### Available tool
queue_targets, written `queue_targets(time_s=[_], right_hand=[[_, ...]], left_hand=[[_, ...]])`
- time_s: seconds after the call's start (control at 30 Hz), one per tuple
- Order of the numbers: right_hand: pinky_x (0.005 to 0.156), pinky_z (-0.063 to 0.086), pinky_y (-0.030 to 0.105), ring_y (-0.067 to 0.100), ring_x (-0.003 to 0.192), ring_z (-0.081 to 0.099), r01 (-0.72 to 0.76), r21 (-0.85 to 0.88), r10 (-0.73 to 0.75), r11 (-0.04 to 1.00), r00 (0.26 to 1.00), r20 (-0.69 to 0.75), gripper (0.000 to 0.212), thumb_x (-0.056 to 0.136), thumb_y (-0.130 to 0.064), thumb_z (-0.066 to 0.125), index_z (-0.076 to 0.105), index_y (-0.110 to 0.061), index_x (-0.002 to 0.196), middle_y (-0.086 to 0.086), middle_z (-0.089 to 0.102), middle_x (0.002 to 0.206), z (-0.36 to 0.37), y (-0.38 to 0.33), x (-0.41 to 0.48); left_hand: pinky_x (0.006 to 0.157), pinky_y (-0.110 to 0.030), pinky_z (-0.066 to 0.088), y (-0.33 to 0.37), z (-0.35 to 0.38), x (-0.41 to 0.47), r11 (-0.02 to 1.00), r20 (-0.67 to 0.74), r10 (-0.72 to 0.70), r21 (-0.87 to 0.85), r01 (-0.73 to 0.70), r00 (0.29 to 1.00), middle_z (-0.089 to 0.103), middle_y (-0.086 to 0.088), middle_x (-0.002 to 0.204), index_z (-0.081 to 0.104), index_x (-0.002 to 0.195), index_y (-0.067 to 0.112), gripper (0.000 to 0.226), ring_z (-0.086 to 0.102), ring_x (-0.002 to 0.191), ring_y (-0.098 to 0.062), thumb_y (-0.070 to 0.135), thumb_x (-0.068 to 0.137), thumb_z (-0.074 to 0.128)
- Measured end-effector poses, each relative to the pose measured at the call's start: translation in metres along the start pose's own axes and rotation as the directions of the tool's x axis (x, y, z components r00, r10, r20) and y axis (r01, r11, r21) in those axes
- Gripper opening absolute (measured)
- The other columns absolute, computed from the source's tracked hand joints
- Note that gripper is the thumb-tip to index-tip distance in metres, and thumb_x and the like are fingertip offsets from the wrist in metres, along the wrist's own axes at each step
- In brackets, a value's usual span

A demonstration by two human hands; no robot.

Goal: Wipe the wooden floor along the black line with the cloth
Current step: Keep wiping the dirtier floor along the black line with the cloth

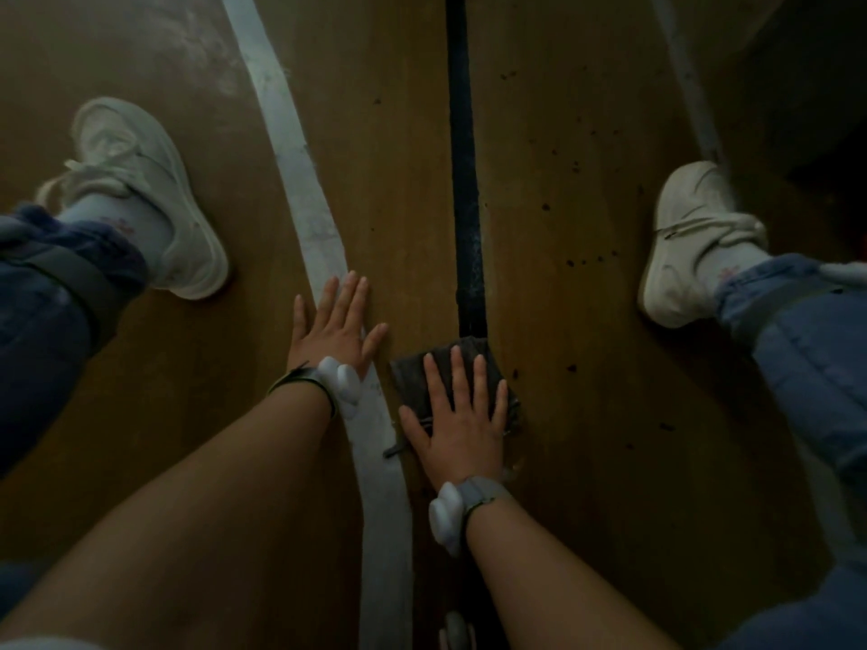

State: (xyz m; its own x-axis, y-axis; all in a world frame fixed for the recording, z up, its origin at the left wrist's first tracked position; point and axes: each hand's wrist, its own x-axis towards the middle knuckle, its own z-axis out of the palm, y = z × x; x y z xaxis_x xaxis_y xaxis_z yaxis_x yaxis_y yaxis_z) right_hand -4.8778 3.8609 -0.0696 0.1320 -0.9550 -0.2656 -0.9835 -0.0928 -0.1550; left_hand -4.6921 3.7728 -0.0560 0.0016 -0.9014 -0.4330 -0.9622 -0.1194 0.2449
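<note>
A black line (464, 180) runs down the middle of the brown wooden floor (586, 274), away from me. A dark folded cloth (413, 372) lies on the near part of that line. My right hand (457, 419) presses flat on the cloth with fingers spread and straight. My left hand (338, 326) rests flat on the floor to the left of the cloth, its fingers touching a white line (300, 180). Both wrists wear bands with white devices.
My left foot in a white shoe (150, 194) stands left of the white line; my right foot in a white shoe (689, 246) stands right of the black line. Dark specks dot the floor right of the black line. Both legs wear blue jeans.
</note>
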Motion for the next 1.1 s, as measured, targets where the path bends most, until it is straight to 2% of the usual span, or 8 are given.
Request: queue_targets(time_s=[0.13, 0.33, 0.57, 0.73, 0.87, 0.97, 1.03, 1.1], right_hand=[[0.115, -0.021, 0.048, 0.018, 0.144, -0.029, -0.091, -0.039, 0.094, 0.995, 0.993, 0.067, 0.069, 0.087, -0.071, -0.001, -0.022, -0.043, 0.147, -0.008, -0.030, 0.156, -0.015, 0.041, 0.002], [0.118, -0.008, 0.052, 0.022, 0.150, -0.015, -0.474, 0.076, 0.475, 0.877, 0.880, 0.007, 0.070, 0.089, -0.071, 0.007, -0.016, -0.042, 0.148, -0.005, -0.013, 0.164, -0.024, 0.107, -0.013], [0.119, -0.006, 0.057, 0.029, 0.150, -0.015, -0.513, 0.074, 0.516, 0.855, 0.856, -0.033, 0.069, 0.095, -0.066, 0.014, -0.013, -0.038, 0.152, 0.004, -0.012, 0.165, -0.017, 0.078, -0.021], [0.115, -0.013, 0.060, 0.032, 0.145, -0.026, -0.239, 0.026, 0.238, 0.971, 0.971, 0.034, 0.069, 0.095, -0.068, 0.012, -0.022, -0.039, 0.148, 0.007, -0.025, 0.159, 0.001, 0.007, -0.047], [0.114, 0.002, 0.063, 0.036, 0.150, 0.001, -0.005, 0.020, 0.006, 1.000, 1.000, -0.026, 0.069, 0.095, -0.067, 0.020, 0.011, -0.035, 0.155, 0.010, 0.007, 0.164, 0.025, -0.033, -0.076], [0.115, 0.000, 0.059, 0.032, 0.150, 0.001, 0.065, 0.000, -0.065, 0.998, 0.997, -0.030, 0.069, 0.093, -0.068, 0.023, 0.012, -0.038, 0.155, 0.006, 0.007, 0.164, 0.027, -0.020, -0.077], [0.116, -0.004, 0.055, 0.028, 0.151, -0.003, 0.104, -0.024, -0.105, 0.994, 0.994, -0.017, 0.068, 0.094, -0.068, 0.022, 0.005, -0.041, 0.154, 0.000, 0.000, 0.164, 0.022, -0.005, -0.076], [0.116, -0.016, 0.052, 0.024, 0.149, -0.020, 0.096, -0.022, -0.095, 0.995, 0.994, 0.048, 0.066, 0.095, -0.069, 0.018, -0.013, -0.046, 0.149, -0.007, -0.022, 0.159, 0.015, 0.013, -0.076]], left_hand=[[0.117, -0.048, -0.017, -0.001, 0.005, -0.013, 1.000, -0.043, 0.014, -0.003, -0.014, 0.999, -0.024, 0.011, 0.159, -0.016, 0.153, 0.030, 0.066, -0.025, 0.144, -0.011, 0.058, 0.100, 0.013], [0.117, -0.045, -0.019, 0.001, 0.021, -0.048, 1.000, -0.080, 0.006, -0.018, -0.008, 0.997, -0.030, 0.013, 0.153, -0.021, 0.151, 0.030, 0.068, -0.028, 0.142, -0.009, 0.060, 0.098, 0.010], [0.115, -0.046, -0.022, 0.002, 0.036, -0.068, 0.998, -0.083, -0.044, 0.039, 0.048, 0.996, -0.028, 0.010, 0.157, -0.023, 0.150, 0.028, 0.066, -0.028, 0.143, -0.010, 0.060, 0.097, 0.001], [0.115, -0.045, -0.023, -0.001, 0.035, -0.064, 0.998, -0.073, -0.037, 0.042, 0.040, 0.997, -0.026, 0.011, 0.158, -0.021, 0.151, 0.029, 0.065, -0.029, 0.141, -0.007, 0.058, 0.098, 0.003], [0.115, -0.044, -0.022, -0.005, 0.034, -0.063, 1.000, -0.049, -0.021, 0.001, 0.021, 0.999, -0.023, 0.012, 0.159, -0.017, 0.152, 0.030, 0.063, -0.028, 0.140, -0.005, 0.056, 0.100, 0.006], [0.116, -0.042, -0.020, -0.007, 0.033, -0.067, 0.999, -0.072, 0.003, -0.035, -0.005, 0.997, -0.019, 0.013, 0.160, -0.013, 0.153, 0.031, 0.062, -0.026, 0.140, -0.002, 0.056, 0.100, 0.009], [0.117, -0.041, -0.019, -0.005, 0.036, -0.077, 0.999, -0.092, 0.016, -0.031, -0.019, 0.996, -0.018, 0.013, 0.160, -0.013, 0.153, 0.032, 0.063, -0.025, 0.141, -0.004, 0.057, 0.100, 0.011], [0.117, -0.042, -0.018, -0.004, 0.043, -0.092, 0.999, -0.115, 0.031, -0.020, -0.033, 0.993, -0.020, 0.012, 0.159, -0.015, 0.153, 0.031, 0.064, -0.026, 0.142, -0.006, 0.057, 0.100, 0.012]])
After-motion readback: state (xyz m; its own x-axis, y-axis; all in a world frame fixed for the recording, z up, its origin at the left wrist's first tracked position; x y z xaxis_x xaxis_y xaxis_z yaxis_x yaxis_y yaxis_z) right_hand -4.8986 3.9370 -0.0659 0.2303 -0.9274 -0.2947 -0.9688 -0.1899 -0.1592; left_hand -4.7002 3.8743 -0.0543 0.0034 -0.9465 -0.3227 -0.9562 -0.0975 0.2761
